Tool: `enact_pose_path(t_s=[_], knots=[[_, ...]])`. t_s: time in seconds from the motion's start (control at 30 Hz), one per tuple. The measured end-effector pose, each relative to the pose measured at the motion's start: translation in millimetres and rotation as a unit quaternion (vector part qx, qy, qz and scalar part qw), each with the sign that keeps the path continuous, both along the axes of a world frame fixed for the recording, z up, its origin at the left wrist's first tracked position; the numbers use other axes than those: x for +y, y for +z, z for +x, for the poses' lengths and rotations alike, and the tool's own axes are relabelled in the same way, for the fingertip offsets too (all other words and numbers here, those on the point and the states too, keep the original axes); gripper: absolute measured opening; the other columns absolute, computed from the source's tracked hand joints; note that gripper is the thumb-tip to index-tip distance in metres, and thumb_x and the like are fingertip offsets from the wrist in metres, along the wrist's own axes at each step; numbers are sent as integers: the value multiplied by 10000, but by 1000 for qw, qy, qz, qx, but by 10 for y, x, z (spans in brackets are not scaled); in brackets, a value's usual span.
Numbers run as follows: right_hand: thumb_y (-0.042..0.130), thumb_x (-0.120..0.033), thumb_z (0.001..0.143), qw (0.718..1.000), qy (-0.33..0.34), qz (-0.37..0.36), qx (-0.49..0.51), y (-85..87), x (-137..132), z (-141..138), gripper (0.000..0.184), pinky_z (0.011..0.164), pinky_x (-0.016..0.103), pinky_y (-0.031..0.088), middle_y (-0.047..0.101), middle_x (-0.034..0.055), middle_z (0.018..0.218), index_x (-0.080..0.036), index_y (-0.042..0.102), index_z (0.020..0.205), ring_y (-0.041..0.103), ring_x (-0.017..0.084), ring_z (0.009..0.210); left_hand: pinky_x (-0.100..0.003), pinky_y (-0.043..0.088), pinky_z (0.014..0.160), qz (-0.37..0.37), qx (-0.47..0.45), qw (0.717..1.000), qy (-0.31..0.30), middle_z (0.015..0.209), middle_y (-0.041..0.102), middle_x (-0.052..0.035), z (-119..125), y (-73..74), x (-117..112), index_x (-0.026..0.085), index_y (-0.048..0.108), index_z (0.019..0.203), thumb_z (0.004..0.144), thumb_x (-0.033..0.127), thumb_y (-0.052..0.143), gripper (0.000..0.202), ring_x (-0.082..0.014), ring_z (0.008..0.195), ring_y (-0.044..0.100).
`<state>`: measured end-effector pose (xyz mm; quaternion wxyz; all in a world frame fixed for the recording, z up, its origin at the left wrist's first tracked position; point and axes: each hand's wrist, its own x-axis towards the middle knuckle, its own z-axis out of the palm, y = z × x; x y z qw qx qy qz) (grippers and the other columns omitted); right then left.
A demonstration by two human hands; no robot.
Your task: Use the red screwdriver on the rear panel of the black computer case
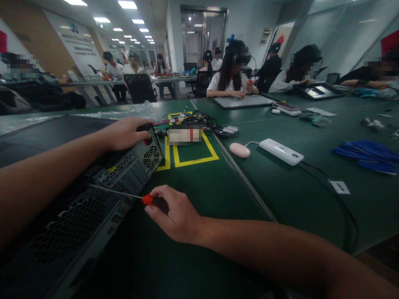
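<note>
- Two bare forearms come in nearest of all, one from each side, with the hands well apart.
- Right hand (174,216) sits low on the green bench (218,199), fingers closed round the one screwdriver (152,201), which has a red-and-black handle.
- Its thin shaft runs left and slightly up to the back panel of the case (124,176). Whether the tip sits in a screw I cannot tell.
- One dark computer case lies on the bench's left part, its rear panel facing the right hand.
- One round fan grille (151,157) shows on that panel, with vent holes lower down.
- Left hand (127,133) is on the case's far upper corner, fingers curled over the edge just above the grille.
- Two yellow tape outlines (193,161) are stuck to the bench just beyond the case, side by side. The right one is a full square and the left one is partly hidden.
- One tangle of coloured cables (202,120) lies at the far edge of the square.
- One pink mouse (239,150) and one white box (281,151) lie to the right, joined by a short cord.
- One blue cloth (364,154) lies at the far right.
- One clear plastic bag (124,111) lies behind the left hand.
- At least four people sit along the bench's far side, and more sit at tables beyond.
</note>
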<state>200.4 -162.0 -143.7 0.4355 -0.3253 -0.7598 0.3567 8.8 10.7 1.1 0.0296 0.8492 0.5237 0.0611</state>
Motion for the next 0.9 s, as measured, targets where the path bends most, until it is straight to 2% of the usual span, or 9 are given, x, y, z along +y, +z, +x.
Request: enact_pose_path(t_s=[0.2,0.43,0.67,0.9], knots=[[618,-425,1041,1000,1,5,-3,-5,4,0,255,774,324,562,705,52,1031,-209,602,1176,653,175,824,-529,382,1231,1,2,1000,-8,1580,594,-213,-6,-7,5,83,543,1564,908,511,408,795,-389,1449,548],[643,-402,1037,1000,0,-2,-7,11,-1,0,236,768,316,565,710,48,1027,-211,610,1171,650,169,816,-501,401,1221,-2,1,1000,3,1597,590,-174,-11,-7,21,117,549,1569,889,528,427,803,-376,1442,558],[650,-401,1031,1000,-4,6,-4,-8,10,-8,239,764,314,561,710,47,1019,-208,617,1168,637,164,797,-507,401,1223,2,-8,1000,-4,1564,618,-197,-63,-47,108,111,567,1558,851,543,456,836,-406,1427,576],[634,-415,1030,1000,-3,9,5,-6,4,-2,243,740,304,547,705,40,994,-209,618,1158,626,161,774,-481,434,1202,9,4,1000,-3,1532,658,-137,-60,-33,86,160,582,1552,875,540,449,787,-388,1389,610]])
